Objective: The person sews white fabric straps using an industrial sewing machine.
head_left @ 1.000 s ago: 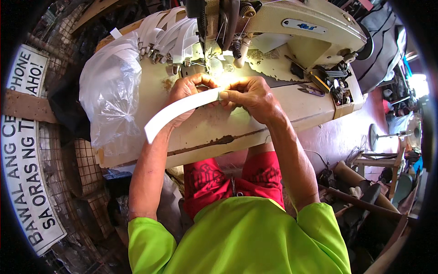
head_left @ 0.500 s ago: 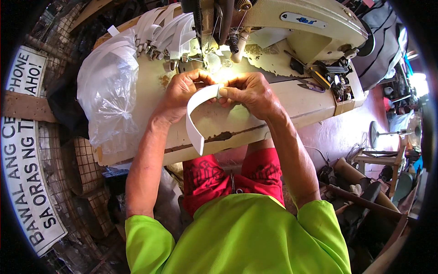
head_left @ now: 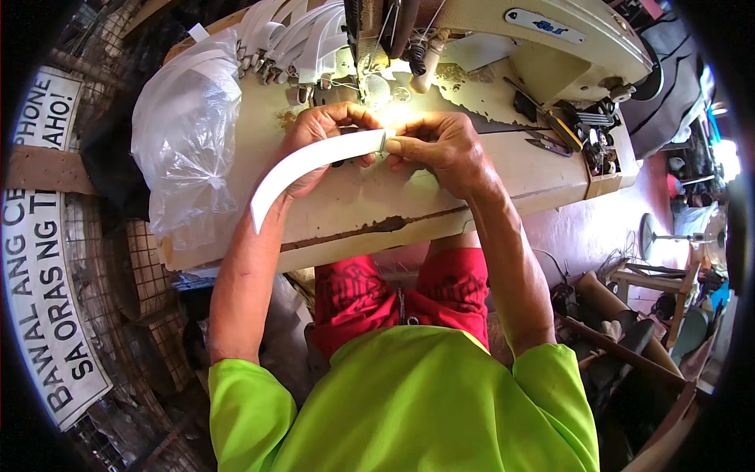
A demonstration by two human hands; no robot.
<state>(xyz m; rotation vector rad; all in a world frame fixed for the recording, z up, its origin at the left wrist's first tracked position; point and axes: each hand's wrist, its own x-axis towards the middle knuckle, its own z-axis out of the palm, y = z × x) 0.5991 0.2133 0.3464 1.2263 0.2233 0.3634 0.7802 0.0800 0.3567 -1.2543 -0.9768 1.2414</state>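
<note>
A curved white strap [head_left: 314, 156] stretches between my hands, its free end hanging over my left wrist. My right hand [head_left: 440, 149] pinches the strap's end, where a small metal buckle [head_left: 384, 140] shows between thumb and finger. On the other side of that end, my left hand [head_left: 322, 134] has its fingers closed around the strap; the fingertips are partly hidden behind it. Both hands are held just in front of the sewing machine [head_left: 543, 35], under its bright lamp. More white straps with metal buckles [head_left: 295, 35] lie in a pile at the back left of the table.
A clear plastic bag [head_left: 185, 149] stands at the table's left. On the right lie a yellow-handled tool [head_left: 565, 134], scissors [head_left: 548, 145] and a small box of parts [head_left: 605, 161]. The worn table edge [head_left: 377, 226] runs above my knees. A lettered sign [head_left: 47, 299] hangs at far left.
The strap has swung out to the left, from hanging downward to lying across my left wrist. Both hands still hold its buckle end. The view has shifted slightly.
</note>
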